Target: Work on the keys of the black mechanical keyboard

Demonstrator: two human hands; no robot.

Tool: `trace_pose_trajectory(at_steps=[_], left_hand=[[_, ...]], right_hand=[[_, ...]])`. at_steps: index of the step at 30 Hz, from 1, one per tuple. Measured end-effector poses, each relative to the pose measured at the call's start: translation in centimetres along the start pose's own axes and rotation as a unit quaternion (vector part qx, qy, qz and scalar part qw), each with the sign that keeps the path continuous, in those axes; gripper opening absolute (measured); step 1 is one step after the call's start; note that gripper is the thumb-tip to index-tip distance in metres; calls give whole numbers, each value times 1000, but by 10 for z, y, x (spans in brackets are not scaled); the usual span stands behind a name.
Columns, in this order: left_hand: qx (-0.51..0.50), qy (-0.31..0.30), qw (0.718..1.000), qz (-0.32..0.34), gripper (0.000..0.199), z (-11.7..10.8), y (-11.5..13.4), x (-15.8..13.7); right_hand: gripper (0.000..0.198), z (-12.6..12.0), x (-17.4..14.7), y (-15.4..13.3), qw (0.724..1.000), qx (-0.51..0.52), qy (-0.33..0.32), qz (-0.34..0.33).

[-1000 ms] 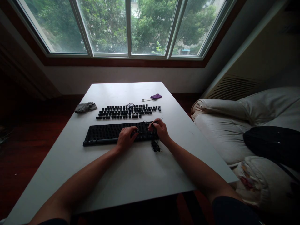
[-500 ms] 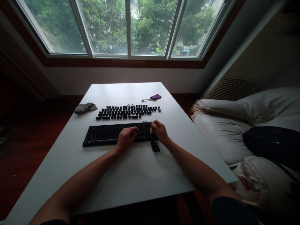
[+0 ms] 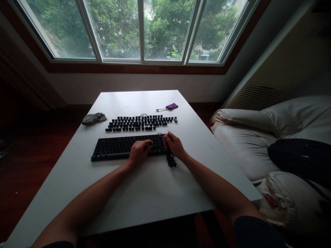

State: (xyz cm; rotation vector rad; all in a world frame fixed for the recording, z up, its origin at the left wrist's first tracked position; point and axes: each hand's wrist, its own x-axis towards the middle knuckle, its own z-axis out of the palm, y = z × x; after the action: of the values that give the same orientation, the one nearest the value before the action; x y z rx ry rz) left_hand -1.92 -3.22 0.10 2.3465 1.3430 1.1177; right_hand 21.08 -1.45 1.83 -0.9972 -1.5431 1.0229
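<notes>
A black keyboard (image 3: 113, 148) lies across the middle of the table. My left hand (image 3: 139, 151) rests over its right half, thumb and fingers curled together in a pinch. Whatever lies at those fingertips is too small and dark to make out. Just to the right, above the keyboard's right end, my right hand (image 3: 174, 144) is closed around a wire keycap puller (image 3: 169, 132). Its thin wire ends stick up past the fingers. Behind the keyboard, loose black keycaps (image 3: 131, 129) stand in rows. A coiled black USB cable (image 3: 171, 161) lies below my right hand.
The white table (image 3: 144, 199) also bears a grey cloth (image 3: 94, 119) at the left edge. Toward the back right lie a purple pouch (image 3: 172, 106) and a thin light stick with a small head (image 3: 160, 110). A pale sofa (image 3: 235, 144) with a black bag (image 3: 300, 158) stands to the right.
My right hand has shifted slightly left, and the wire ends now sit closer together and lower. My left hand has stayed in place.
</notes>
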Motion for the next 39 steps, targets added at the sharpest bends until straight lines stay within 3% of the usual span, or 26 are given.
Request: trace_pose_trajectory(at_steps=[5, 8, 18, 39], left_hand=[[-1, 11, 1000, 11, 19, 0, 0, 0], [-10, 11, 1000, 26, 18, 0, 0, 1], [-27, 5, 998, 58, 17, 2, -2, 0], [-10, -9, 997, 77, 18, 3, -1, -2]], right_hand=[[26, 2, -4, -8, 987, -132, -40, -78], [21, 3, -5, -9, 980, -161, -58, -97], [27, 3, -4, 0, 963, -199, -119, -138], [22, 4, -6, -1, 953, -231, -125, -153]])
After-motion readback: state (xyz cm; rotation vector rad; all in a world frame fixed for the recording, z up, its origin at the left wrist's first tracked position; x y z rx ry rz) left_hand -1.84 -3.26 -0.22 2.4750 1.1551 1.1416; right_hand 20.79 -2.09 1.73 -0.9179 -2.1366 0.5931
